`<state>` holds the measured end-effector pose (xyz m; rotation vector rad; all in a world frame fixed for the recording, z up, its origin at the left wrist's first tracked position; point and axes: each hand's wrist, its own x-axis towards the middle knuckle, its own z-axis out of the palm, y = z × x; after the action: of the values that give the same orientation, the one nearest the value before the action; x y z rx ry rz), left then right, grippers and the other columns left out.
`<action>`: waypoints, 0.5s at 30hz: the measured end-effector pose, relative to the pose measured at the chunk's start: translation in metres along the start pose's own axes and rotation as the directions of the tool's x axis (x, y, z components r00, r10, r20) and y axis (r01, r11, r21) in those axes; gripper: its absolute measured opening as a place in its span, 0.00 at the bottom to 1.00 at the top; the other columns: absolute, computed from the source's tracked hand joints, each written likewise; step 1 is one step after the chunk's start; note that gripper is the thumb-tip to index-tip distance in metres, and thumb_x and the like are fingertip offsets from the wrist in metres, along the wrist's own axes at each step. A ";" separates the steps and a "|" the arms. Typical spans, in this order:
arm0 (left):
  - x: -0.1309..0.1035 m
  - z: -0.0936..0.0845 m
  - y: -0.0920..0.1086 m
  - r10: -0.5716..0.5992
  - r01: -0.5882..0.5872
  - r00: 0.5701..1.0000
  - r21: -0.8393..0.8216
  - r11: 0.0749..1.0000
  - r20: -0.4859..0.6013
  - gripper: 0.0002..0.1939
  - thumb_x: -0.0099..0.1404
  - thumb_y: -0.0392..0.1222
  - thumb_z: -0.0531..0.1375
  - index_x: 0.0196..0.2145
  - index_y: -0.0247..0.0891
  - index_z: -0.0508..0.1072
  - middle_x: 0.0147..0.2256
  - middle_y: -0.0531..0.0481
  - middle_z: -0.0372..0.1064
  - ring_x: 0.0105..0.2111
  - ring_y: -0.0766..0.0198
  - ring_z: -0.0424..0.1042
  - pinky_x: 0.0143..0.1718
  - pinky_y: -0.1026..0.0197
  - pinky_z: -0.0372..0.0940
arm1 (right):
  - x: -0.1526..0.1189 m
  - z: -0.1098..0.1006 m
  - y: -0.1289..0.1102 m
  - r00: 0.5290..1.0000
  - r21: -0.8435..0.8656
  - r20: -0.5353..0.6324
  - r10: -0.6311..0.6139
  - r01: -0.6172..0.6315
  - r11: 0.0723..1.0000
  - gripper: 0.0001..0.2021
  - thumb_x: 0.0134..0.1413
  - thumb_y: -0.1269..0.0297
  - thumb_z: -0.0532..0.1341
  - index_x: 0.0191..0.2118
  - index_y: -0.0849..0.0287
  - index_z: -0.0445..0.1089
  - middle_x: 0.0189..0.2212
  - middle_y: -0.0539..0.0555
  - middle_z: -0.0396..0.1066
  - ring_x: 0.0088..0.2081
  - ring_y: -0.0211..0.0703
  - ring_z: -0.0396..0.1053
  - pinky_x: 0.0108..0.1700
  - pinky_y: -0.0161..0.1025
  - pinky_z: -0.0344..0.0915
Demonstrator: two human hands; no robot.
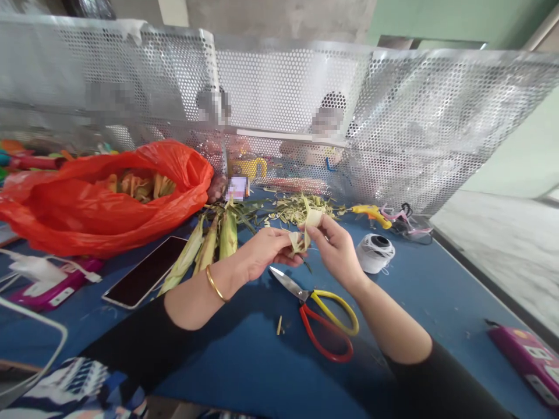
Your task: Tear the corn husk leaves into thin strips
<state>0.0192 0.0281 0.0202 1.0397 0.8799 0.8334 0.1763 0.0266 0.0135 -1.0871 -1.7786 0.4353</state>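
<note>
My left hand (271, 249) pinches a small folded piece of pale corn husk (297, 243) above the blue table. Close beside it on the right, my right hand (334, 241) holds a pale husk strip (312, 221) that stands up between thumb and fingers. Below the hands lie scissors (301, 292) with one yellow and one red handle, blades partly apart. Green corn husks (227, 233) lie left of my left hand. Behind the hands is a pile of husk scraps (301, 208). A spool of white thread (374, 254) stands right of my right hand.
An open red plastic bag (105, 203) holds husk pieces at the left. A phone (146, 272) and a purple power strip (65, 285) lie nearby. A yellow glue gun (371, 215) is at the back right. Behind a perforated metal screen (288, 81), people are partly visible.
</note>
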 end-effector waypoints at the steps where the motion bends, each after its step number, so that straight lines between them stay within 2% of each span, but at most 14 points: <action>1: -0.001 0.001 0.000 0.000 0.000 1.000 0.013 1.000 0.024 0.14 0.57 0.46 0.65 0.26 0.29 0.77 0.24 0.43 0.75 0.20 0.69 0.70 0.28 0.65 0.68 | 0.000 0.000 0.001 1.000 -0.053 0.013 0.024 -0.024 0.998 0.09 0.56 0.60 0.53 0.27 0.55 0.59 0.23 0.48 0.62 0.27 0.38 0.61 0.31 0.35 0.57; 5: -0.004 0.001 -0.001 -0.019 0.012 0.996 0.078 0.997 0.091 0.18 0.50 0.50 0.69 0.27 0.30 0.77 0.24 0.44 0.75 0.21 0.68 0.71 0.31 0.63 0.68 | -0.002 -0.001 -0.003 0.999 -0.268 0.031 0.038 -0.028 0.963 0.11 0.54 0.59 0.53 0.24 0.55 0.53 0.18 0.46 0.57 0.23 0.37 0.54 0.27 0.34 0.50; 8: -0.004 0.002 -0.003 -0.049 0.029 0.988 0.138 0.990 0.148 0.18 0.47 0.50 0.71 0.27 0.30 0.77 0.24 0.45 0.75 0.21 0.67 0.71 0.31 0.62 0.68 | -0.003 0.000 -0.006 0.993 -0.307 0.053 0.104 -0.083 0.948 0.14 0.52 0.59 0.54 0.21 0.55 0.50 0.16 0.45 0.54 0.20 0.35 0.49 0.25 0.34 0.46; 10: -0.004 0.002 -0.004 -0.067 0.043 0.987 0.160 0.986 0.147 0.16 0.48 0.48 0.70 0.27 0.30 0.77 0.23 0.46 0.74 0.20 0.68 0.70 0.29 0.63 0.67 | -0.002 0.002 -0.004 0.979 -0.267 0.087 0.186 -0.157 0.951 0.15 0.52 0.58 0.55 0.20 0.55 0.51 0.15 0.45 0.54 0.20 0.34 0.49 0.24 0.34 0.46; 12: -0.003 0.003 -0.004 -0.071 0.056 0.992 0.149 0.987 0.101 0.13 0.50 0.45 0.68 0.25 0.31 0.77 0.23 0.48 0.73 0.19 0.70 0.69 0.27 0.65 0.66 | 0.001 0.001 -0.001 0.952 -0.176 0.149 0.269 -0.242 0.954 0.15 0.53 0.56 0.54 0.21 0.56 0.55 0.15 0.45 0.55 0.20 0.34 0.51 0.24 0.34 0.47; 15: 0.000 0.002 -0.004 -0.050 0.049 0.999 0.079 0.996 0.013 0.09 0.53 0.41 0.65 0.25 0.31 0.77 0.24 0.47 0.74 0.19 0.71 0.68 0.25 0.67 0.66 | 0.006 -0.008 0.003 0.924 -0.026 0.258 0.282 -0.285 0.958 0.13 0.52 0.52 0.56 0.27 0.57 0.64 0.17 0.44 0.56 0.21 0.34 0.51 0.23 0.34 0.48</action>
<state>0.0210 0.0261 0.0171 1.0871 0.9286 0.7539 0.1833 0.0318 0.0186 -1.3351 -1.8440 0.7957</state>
